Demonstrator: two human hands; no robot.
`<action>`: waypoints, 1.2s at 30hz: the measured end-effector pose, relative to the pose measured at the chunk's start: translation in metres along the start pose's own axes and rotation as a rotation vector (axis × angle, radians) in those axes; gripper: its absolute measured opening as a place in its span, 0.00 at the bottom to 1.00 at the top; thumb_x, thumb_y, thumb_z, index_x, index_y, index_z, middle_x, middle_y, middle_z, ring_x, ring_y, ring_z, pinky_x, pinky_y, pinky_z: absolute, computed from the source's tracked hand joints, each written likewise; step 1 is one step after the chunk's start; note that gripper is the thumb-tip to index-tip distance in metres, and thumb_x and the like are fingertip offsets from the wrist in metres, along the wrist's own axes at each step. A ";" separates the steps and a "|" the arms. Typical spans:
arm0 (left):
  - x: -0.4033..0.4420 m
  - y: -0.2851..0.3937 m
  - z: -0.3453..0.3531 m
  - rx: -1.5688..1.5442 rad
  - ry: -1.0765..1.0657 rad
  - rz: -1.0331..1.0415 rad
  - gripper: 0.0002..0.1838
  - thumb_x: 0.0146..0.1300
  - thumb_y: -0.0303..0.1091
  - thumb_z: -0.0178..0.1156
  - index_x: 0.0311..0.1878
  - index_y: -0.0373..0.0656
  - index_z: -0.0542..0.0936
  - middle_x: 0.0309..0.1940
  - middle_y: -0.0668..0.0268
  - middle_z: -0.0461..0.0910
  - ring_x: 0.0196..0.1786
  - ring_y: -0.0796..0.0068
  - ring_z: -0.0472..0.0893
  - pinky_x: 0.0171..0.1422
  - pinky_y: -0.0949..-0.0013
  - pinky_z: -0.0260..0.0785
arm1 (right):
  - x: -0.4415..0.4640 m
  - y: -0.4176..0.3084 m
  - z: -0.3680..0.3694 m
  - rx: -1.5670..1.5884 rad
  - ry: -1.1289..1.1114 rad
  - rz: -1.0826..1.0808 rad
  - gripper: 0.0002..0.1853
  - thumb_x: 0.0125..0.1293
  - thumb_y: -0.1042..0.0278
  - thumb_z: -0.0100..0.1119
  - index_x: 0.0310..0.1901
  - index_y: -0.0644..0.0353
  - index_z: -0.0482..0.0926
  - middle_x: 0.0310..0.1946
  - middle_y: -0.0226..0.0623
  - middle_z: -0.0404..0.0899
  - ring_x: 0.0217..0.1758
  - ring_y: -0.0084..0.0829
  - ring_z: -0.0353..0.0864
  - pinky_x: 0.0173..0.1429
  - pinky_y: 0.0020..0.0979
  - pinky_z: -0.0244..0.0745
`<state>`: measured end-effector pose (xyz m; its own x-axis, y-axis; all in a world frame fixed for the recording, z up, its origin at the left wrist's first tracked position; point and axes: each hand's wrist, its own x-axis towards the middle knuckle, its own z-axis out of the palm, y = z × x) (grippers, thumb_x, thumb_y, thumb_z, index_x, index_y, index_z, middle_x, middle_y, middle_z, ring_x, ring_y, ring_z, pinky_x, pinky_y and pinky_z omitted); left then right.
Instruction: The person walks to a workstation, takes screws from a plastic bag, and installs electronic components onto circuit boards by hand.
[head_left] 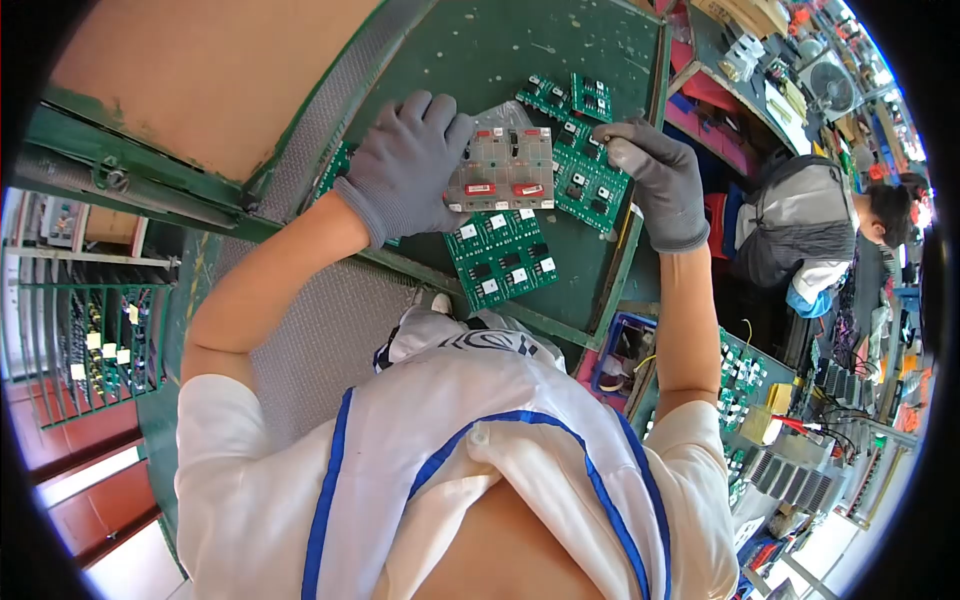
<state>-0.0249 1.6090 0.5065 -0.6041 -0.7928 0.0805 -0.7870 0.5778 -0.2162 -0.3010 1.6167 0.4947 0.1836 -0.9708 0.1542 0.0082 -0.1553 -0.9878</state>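
A clear plate with red parts (500, 170) sits in the grasp of my gloved left hand (408, 165), its fingers wrapped over the left edge, above the green desk (480, 60). Four red pieces show near its corners, with a dark part between the upper two. To the right, my gloved right hand (660, 175) hangs over a large green circuit board (592, 190), fingers curled and their tips drawn in near its upper edge; I cannot tell whether they pinch a part or touch the board. Just below the plate, on my side, lies a second circuit board dotted with white squares (505, 262), and a small circuit board (592, 97) lies at the far end of the large one. My white shirt with blue trim (500, 400) fills the foreground. Near my right elbow stands a blue bin (610, 372); farther right, a co-worker in a grey vest (800, 215) bends over another work area, a fan (832, 85) beyond. On my left, a wire rack (100, 340) holds rows of dark items with pale tags.
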 end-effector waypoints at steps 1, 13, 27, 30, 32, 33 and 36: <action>-0.001 0.002 -0.001 -0.009 -0.004 0.002 0.43 0.31 0.57 0.74 0.49 0.43 0.69 0.44 0.60 0.67 0.50 0.62 0.68 0.58 0.61 0.63 | -0.005 0.005 0.000 -0.003 0.001 0.010 0.14 0.60 0.66 0.63 0.43 0.67 0.83 0.36 0.33 0.80 0.39 0.21 0.76 0.48 0.22 0.69; 0.004 0.018 -0.011 0.103 0.055 0.177 0.42 0.33 0.58 0.73 0.49 0.43 0.70 0.42 0.63 0.67 0.49 0.66 0.67 0.53 0.63 0.61 | -0.046 0.022 0.014 -0.184 0.146 -0.052 0.10 0.54 0.76 0.67 0.40 0.63 0.85 0.30 0.29 0.77 0.34 0.20 0.73 0.41 0.23 0.68; 0.004 0.025 -0.014 0.046 0.123 0.233 0.44 0.30 0.56 0.74 0.52 0.43 0.69 0.42 0.63 0.66 0.47 0.65 0.67 0.51 0.63 0.62 | -0.036 -0.005 0.005 -0.374 0.206 -0.167 0.07 0.53 0.78 0.65 0.36 0.65 0.85 0.29 0.32 0.78 0.32 0.21 0.75 0.37 0.23 0.70; 0.005 0.023 -0.011 -0.010 0.113 0.209 0.45 0.30 0.58 0.74 0.51 0.42 0.70 0.42 0.62 0.66 0.48 0.64 0.67 0.52 0.63 0.63 | -0.039 -0.003 0.005 -0.337 0.183 -0.168 0.07 0.53 0.78 0.65 0.35 0.66 0.84 0.30 0.33 0.78 0.33 0.21 0.76 0.39 0.22 0.70; 0.005 0.021 -0.006 -0.028 0.090 0.201 0.46 0.30 0.60 0.74 0.51 0.41 0.70 0.42 0.62 0.66 0.49 0.64 0.67 0.53 0.62 0.63 | -0.042 -0.002 0.004 -0.333 0.164 -0.161 0.07 0.53 0.78 0.66 0.35 0.66 0.84 0.31 0.33 0.78 0.34 0.21 0.76 0.40 0.22 0.70; 0.005 0.020 -0.005 -0.044 0.069 0.194 0.47 0.30 0.61 0.74 0.51 0.41 0.70 0.42 0.61 0.66 0.49 0.63 0.67 0.53 0.62 0.64 | -0.043 -0.002 0.004 -0.298 0.148 -0.157 0.08 0.53 0.77 0.67 0.36 0.66 0.83 0.31 0.33 0.78 0.35 0.21 0.75 0.41 0.23 0.70; 0.007 0.018 -0.006 -0.055 0.018 0.181 0.47 0.30 0.63 0.73 0.51 0.41 0.70 0.43 0.60 0.66 0.50 0.62 0.68 0.55 0.61 0.64 | -0.048 -0.002 0.005 -0.276 0.108 -0.159 0.09 0.51 0.74 0.70 0.35 0.64 0.84 0.32 0.32 0.77 0.37 0.23 0.74 0.43 0.25 0.69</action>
<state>-0.0437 1.6152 0.5094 -0.7381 -0.6717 0.0632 -0.6708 0.7206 -0.1752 -0.3047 1.6644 0.4895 0.0964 -0.9419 0.3218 -0.2409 -0.3358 -0.9106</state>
